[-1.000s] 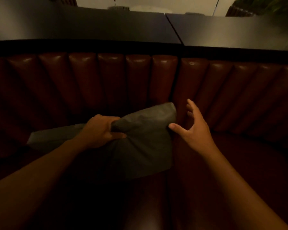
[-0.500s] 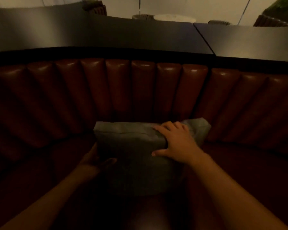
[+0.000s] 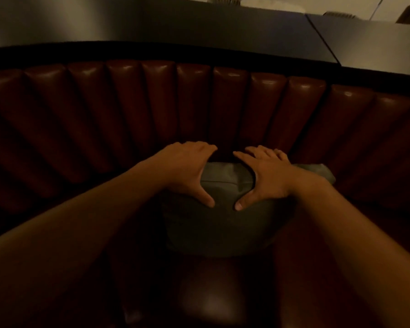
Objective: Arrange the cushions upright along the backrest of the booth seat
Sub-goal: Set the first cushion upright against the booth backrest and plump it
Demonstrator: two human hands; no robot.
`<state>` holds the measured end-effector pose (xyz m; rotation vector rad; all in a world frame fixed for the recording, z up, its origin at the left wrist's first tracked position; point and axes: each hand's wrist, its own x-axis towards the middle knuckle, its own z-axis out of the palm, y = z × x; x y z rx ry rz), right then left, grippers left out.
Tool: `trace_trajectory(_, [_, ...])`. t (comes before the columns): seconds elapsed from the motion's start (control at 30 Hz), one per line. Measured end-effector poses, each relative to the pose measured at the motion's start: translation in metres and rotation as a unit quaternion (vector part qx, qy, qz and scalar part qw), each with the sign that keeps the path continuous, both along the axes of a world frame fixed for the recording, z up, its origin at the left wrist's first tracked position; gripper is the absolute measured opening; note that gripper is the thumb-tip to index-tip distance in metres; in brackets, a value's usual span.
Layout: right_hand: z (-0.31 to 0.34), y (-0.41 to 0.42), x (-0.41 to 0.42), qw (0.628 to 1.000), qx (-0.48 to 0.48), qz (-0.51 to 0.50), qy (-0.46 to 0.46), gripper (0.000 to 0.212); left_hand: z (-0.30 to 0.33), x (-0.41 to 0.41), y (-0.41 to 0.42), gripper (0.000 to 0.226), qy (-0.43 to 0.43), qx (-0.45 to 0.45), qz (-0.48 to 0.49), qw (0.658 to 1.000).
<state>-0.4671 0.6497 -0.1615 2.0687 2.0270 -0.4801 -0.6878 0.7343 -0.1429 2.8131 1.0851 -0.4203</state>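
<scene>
Grey cushion (image 3: 219, 223) stands upright on the booth seat (image 3: 213, 301), its top edge against the foot of the dark red channelled backrest (image 3: 194, 102). Seat left and right of it lies in shadow. Left hand (image 3: 187, 172) and right hand (image 3: 264, 177) lie side by side over the top edge, each grip spread wide: fingers draped behind, thumbs pressed on the near face, almost meeting

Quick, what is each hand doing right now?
Left hand: open, spread flat on the top edge of the grey-green fabric cushion.
Right hand: open, pressing the same cushion.
</scene>
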Motion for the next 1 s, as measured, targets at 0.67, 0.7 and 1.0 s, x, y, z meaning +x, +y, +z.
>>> trace_trajectory(0.67, [0.015, 0.004, 0.0, 0.999, 0.026, 0.025, 0.023, 0.104, -0.008, -0.041, 0.034, 0.087, 0.001, -0.062, -0.019, 0.998])
trace_trajectory(0.7, [0.015, 0.002, 0.008, 0.999, -0.01, 0.004, 0.036, 0.114, -0.009, -0.043, 0.036, 0.094, 0.008, -0.06, -0.011, 0.998])
trace_trajectory(1.0, [0.007, -0.016, 0.045, 0.999, -0.008, -0.049, -0.022, 0.101, -0.024, -0.042, 0.039, 0.078, -0.055, -0.079, 0.056, 0.994])
